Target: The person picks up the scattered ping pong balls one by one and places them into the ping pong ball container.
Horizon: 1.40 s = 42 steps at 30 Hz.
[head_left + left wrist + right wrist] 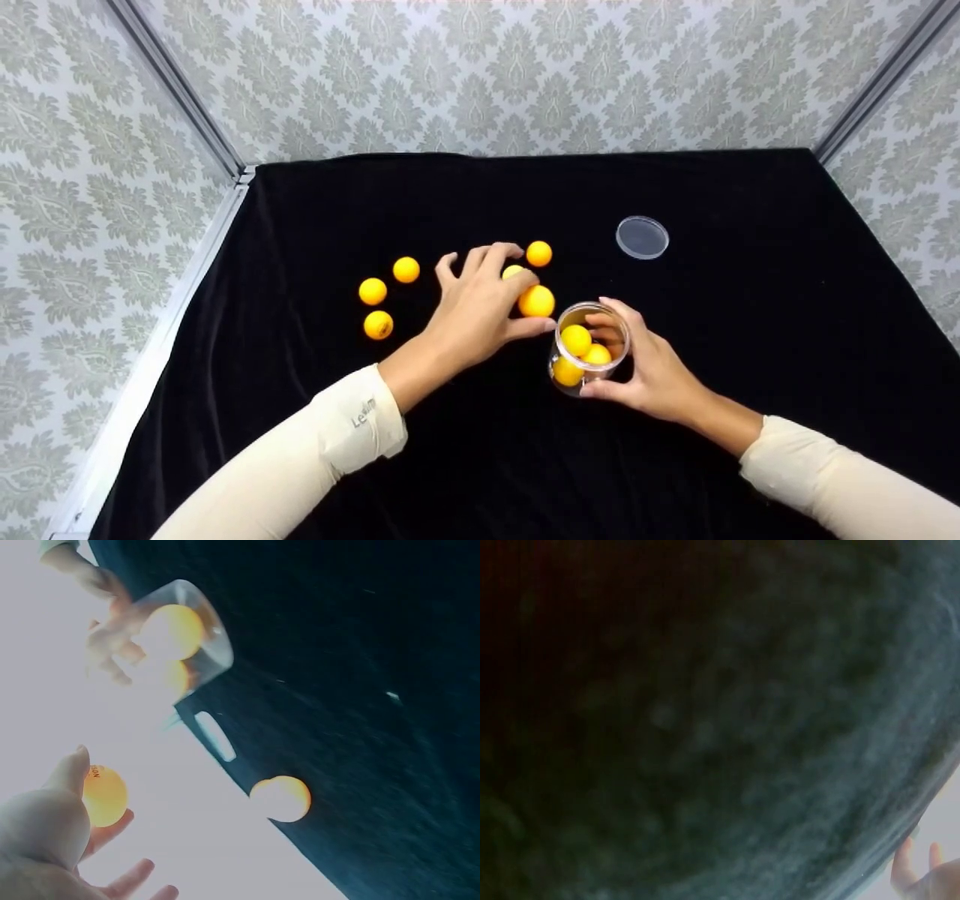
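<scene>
My left hand [480, 304] pinches an orange table tennis ball [536, 301] between thumb and index finger, just left of the jar's mouth. In the left wrist view the same ball [106, 796] shows some printing. Another ball [513, 272] is partly hidden behind the left fingers, and one more ball [539, 253] lies just beyond them. My right hand [656, 367] grips a clear round jar [592, 369] from its right side. The jar is tilted, its uncovered mouth up, with orange balls [576, 340] inside. The right wrist view is mostly dark and blurred.
A clear round lid [642, 238] lies flat behind the jar. To the left of my left hand sit three orange balls [378, 325] on the black cloth [735, 300]. Patterned walls [480, 82] stand behind and at both sides.
</scene>
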Tool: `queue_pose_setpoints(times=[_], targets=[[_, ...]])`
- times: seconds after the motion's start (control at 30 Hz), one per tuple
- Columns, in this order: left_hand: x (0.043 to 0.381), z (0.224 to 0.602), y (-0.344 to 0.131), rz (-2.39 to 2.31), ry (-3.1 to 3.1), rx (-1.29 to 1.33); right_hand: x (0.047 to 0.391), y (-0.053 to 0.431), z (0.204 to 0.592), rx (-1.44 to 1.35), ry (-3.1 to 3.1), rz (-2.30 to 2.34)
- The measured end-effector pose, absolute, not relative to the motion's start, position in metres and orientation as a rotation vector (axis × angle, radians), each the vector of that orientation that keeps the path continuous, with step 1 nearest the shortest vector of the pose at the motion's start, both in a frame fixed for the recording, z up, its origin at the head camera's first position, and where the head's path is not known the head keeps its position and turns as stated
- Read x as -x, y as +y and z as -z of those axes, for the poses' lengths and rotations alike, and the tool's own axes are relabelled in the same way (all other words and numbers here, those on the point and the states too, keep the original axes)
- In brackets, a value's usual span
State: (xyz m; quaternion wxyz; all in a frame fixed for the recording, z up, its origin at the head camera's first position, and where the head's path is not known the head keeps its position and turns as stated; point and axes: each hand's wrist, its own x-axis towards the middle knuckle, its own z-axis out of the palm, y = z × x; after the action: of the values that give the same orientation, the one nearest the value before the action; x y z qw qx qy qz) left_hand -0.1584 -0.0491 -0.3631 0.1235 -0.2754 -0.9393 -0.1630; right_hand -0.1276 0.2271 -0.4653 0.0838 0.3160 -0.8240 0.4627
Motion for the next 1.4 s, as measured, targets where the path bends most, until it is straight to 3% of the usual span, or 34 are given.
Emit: queue_pose_setpoints(times=[0.4,0.77,1.4], targets=[[0.148,0.357,-0.022,0.459,-2.686,0.916,0.128,0.228,0.465,-0.968,-2.438,-1.395],[0.138,0.364,0.007,0.381,-2.641,1.022,0.124,0.233,0.463,-0.812,-2.622,-1.127],[0.137,0.370,0.009,0.421,-2.671,1.021,0.123,0.231,0.463,-0.826,-2.601,-1.142]])
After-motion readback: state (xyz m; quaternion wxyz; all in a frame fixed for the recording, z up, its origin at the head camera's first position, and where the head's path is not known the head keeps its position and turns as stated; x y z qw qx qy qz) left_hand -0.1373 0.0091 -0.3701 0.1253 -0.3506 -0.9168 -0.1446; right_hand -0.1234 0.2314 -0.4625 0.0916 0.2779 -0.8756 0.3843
